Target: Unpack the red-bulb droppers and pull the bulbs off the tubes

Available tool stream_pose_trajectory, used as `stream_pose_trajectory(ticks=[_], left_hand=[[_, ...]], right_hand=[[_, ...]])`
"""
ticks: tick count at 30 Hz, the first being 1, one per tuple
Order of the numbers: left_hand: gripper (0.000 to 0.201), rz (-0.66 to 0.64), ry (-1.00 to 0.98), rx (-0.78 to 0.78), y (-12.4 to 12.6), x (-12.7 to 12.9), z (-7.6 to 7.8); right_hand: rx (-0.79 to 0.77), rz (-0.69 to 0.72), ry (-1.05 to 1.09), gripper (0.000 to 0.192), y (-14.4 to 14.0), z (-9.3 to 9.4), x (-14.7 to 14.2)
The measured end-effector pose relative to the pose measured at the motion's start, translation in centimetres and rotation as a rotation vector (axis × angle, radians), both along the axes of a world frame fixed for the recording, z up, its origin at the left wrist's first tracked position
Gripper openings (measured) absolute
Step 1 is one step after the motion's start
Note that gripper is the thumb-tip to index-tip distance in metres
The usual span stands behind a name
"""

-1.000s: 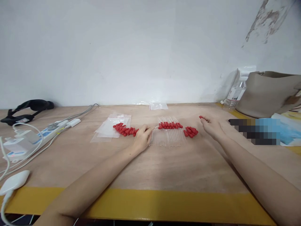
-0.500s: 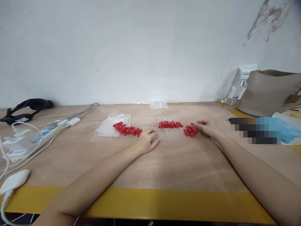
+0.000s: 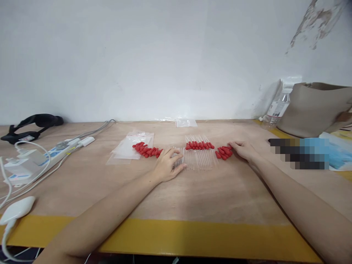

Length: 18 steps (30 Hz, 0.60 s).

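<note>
Many thin clear tubes lie side by side in a row at the middle of the table. A band of red rubber bulbs runs along their far ends. My left hand rests at the row's left end, its fingers apart over the tubes and its thumb to the near side. Beyond that hand, to its left, lies a loose pile of red bulbs, partly on plastic bags. On the right my right hand lies with fingers stretched out against the edge of a smaller pile of red bulbs.
Clear zip bags lie left of centre, and a small bag lies by the wall. A power strip with white cables and a black strap are at left. A bottle, a grey-brown bag and blue masks stand right.
My left hand has shifted slightly left, its fingers spreading more. My right hand has moved a little right, and its fingertips have come away from the bulb they were touching.
</note>
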State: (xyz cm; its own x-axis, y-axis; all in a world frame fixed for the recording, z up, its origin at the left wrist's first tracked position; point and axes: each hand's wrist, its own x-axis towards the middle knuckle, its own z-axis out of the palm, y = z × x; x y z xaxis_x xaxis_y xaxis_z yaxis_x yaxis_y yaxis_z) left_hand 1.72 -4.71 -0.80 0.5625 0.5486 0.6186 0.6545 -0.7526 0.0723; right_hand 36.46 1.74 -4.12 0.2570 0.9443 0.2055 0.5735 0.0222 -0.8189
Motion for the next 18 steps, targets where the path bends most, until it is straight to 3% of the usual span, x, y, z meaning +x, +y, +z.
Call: stream_pose_trajectory(ticks=[5, 10, 14, 18], left_hand=[[0.031, 0.035, 0.013, 0.002, -0.1, -0.1, 0.0], [0.028, 0.047, 0.012, 0.002, -0.1, -0.1, 0.1], [0.026, 0.056, 0.009, 0.011, 0.0, -0.1, 0.0], [0.027, 0.065, 0.009, 0.007, 0.0, -0.1, 0.0]], right_hand=[[0.02, -0.065, -0.058, 0.043, -0.4, 0.6, 0.0], [0.042, -0.057, -0.205, 0.029, -1.0, 3.3, -2.2], [-0.091, -0.019, -0.345, 0.017, 0.1, 5.2, -4.9], [-0.201, -0.046, -0.349, 0.021, 3.0, 5.5, -6.2]])
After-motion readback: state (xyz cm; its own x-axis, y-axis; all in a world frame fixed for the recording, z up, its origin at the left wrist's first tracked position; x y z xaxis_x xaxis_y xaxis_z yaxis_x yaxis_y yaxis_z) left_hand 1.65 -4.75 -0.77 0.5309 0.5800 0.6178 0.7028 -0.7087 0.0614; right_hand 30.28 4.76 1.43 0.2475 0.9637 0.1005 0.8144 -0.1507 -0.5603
